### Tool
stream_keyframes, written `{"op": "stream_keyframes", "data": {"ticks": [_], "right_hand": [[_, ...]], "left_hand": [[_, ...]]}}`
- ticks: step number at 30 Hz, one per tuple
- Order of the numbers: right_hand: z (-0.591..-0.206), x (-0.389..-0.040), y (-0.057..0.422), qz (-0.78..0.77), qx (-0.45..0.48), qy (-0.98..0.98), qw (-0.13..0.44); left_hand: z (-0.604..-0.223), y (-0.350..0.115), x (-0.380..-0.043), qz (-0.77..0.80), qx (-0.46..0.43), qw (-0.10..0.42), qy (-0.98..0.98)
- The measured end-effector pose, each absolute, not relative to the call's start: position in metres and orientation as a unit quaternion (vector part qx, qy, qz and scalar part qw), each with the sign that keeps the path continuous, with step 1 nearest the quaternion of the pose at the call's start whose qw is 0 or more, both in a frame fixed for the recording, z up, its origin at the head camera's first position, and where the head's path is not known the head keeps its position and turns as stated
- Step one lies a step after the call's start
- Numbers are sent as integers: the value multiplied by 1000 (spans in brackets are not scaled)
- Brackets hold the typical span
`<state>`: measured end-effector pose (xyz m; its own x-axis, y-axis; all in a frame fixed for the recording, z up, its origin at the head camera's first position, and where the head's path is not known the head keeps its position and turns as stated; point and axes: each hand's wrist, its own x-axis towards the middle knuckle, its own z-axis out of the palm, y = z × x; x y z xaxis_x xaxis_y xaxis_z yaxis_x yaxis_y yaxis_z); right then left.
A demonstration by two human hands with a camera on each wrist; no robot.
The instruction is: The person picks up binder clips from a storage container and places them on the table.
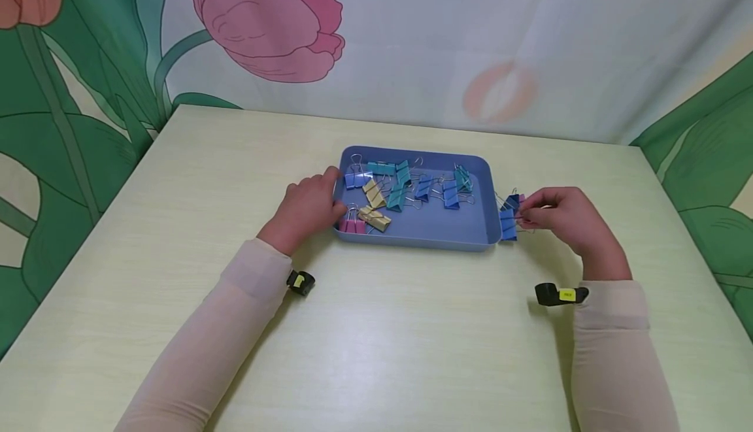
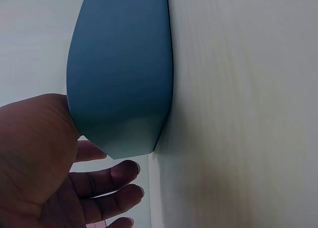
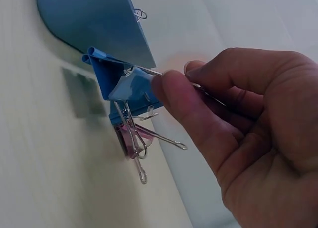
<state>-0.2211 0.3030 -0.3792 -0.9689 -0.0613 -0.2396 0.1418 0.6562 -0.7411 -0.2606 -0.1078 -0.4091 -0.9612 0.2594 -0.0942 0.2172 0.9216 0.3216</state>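
Note:
A shallow blue tray (image 1: pixel 435 231) holds several binder clips in blue, teal, gold and pink. At its left end my left hand (image 1: pixel 308 206) grips the wall, the thumb over the rim; in the left wrist view several fingers (image 2: pixel 117 176) curve near the tray's outer side (image 2: pixel 119 64). Just off the tray's right end, my right hand (image 1: pixel 559 216) pinches a wire handle of a blue binder clip (image 1: pixel 508 224) between thumb and forefinger. Another blue clip (image 3: pixel 144 109) and a pink clip (image 3: pixel 130 141) crowd against it, their wire handles overlapping in the right wrist view.
The pale wooden table (image 1: pixel 412 327) runs back to a flower-print curtain (image 1: pixel 412 46). Inside the tray, a pink clip (image 1: pixel 353 225) and a gold clip (image 1: pixel 374 218) lie near the left hand; a teal clip (image 1: pixel 463 179) lies toward the right end.

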Motion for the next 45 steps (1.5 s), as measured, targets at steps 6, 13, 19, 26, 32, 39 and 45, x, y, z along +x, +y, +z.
{"op": "stream_keyframes", "data": {"ticks": [6, 13, 19, 26, 32, 39, 45], "right_hand": [[-386, -223, 305, -416, 32, 900, 124], [-394, -226, 307, -418, 45, 899, 124], [-396, -227, 308, -407, 47, 904, 120], [-395, -226, 307, -410, 49, 903, 119], [-395, -226, 306, -412, 51, 901, 128], [-389, -222, 308, -403, 45, 905, 129], [-382, -219, 312, -396, 62, 909, 114]], "left_hand": [[-410, -108, -261, 159, 122, 67, 977], [-411, -108, -262, 160, 125, 67, 977], [-409, -109, -261, 159, 124, 69, 977], [-408, -108, -261, 161, 122, 72, 977], [-410, -108, -261, 159, 124, 74, 977], [-409, -108, -262, 158, 123, 74, 977], [-409, -107, -261, 157, 121, 75, 977]]}}
